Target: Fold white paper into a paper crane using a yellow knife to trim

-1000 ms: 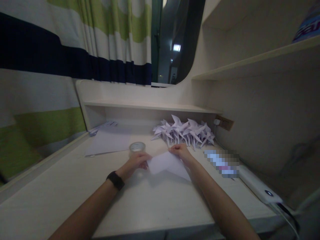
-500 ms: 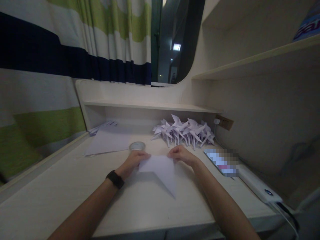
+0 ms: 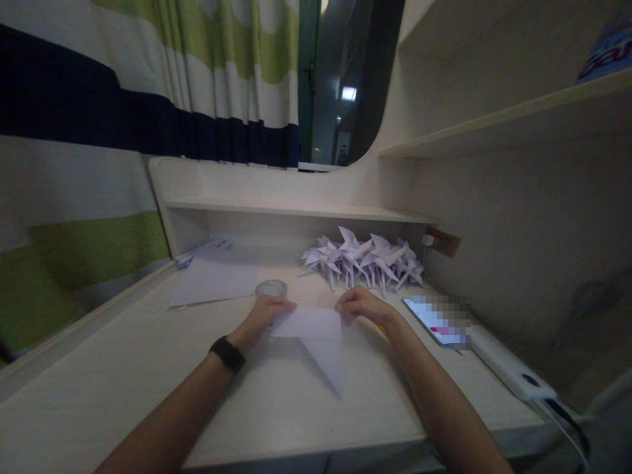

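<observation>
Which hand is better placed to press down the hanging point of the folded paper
Probably the right. Both hands pinch the folded paper's top corners, but its point hangs right of centre, nearer the right hand than the left hand, so the left could keep its grip.

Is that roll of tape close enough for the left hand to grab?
Probably yes. The tape roll sits just beyond the left hand with bare desk between them, but that hand is pinching the folded paper and would have to let go.
</observation>
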Available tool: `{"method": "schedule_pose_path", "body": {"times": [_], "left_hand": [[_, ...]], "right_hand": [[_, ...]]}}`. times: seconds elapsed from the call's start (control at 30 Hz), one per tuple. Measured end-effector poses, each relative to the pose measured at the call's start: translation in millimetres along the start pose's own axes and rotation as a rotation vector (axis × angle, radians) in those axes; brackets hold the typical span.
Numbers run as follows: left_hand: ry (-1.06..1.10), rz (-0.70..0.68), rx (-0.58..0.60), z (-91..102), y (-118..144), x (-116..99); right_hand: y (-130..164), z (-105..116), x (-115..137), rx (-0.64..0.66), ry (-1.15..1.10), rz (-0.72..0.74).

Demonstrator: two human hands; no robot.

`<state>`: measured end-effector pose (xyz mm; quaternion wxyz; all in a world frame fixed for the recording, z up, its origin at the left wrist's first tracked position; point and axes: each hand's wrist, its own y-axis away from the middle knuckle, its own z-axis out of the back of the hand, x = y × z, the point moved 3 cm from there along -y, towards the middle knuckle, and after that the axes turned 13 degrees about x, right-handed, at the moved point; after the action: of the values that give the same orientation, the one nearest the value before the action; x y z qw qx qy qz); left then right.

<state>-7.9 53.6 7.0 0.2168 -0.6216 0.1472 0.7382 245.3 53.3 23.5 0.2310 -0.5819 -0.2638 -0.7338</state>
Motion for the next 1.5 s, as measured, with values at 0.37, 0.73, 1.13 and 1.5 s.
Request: {"method": "schedule_pose_path", "body": {"times": [0.37, 0.73, 1.13, 1.5], "left_hand": [[0.041, -0.029, 0.016, 0.1, 0, 0], [-0.019, 0.043, 0.082, -9.8, 2, 1], [0.147, -0.059, 0.117, -10.9, -4, 9], [0.120, -0.046, 0.162, -14.6, -1, 15]], "right_hand": [[0, 3, -5, 0.038, -0.019, -0.008], [-9, -13, 0, -0.013, 0.080, 0.031], [-22, -18, -11, -0.133, 0.133, 0.082], [-36, -28, -17, -0.386, -0.043, 0.191]]}}
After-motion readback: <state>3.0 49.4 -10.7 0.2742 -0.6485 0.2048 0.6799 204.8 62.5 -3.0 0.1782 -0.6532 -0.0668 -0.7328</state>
